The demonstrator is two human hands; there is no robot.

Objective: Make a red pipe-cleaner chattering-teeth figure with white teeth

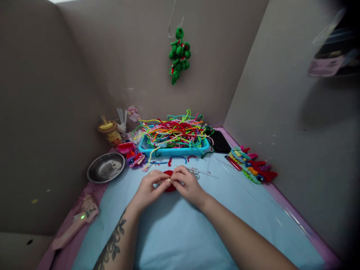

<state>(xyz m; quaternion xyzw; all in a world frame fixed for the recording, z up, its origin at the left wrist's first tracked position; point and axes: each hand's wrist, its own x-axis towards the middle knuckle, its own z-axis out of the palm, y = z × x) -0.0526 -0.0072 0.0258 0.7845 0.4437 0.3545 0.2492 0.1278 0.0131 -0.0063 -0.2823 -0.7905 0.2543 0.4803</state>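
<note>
My left hand [150, 188] and my right hand [188, 185] meet over the middle of the table, thumbs and fingertips pinched together. Between them is a small cream-coloured piece [168, 180], too small to identify. Directly below the fingers lies a round red piece [170, 188], partly covered by both hands; whether they touch it, I cannot tell. Just beyond my right hand is a pair of scissors [194, 172]. Short blue and red pipe cleaner pieces [178, 159] are scattered further back.
A blue tray [174, 152] heaped with colourful pipe cleaners stands at the back. To the left are a metal bowl [97, 168] with small pale bits, a cup [111, 133] and a pink glue gun [74, 228]. A black phone [221, 141] and colourful fuzzy crafts [253, 168] lie right.
</note>
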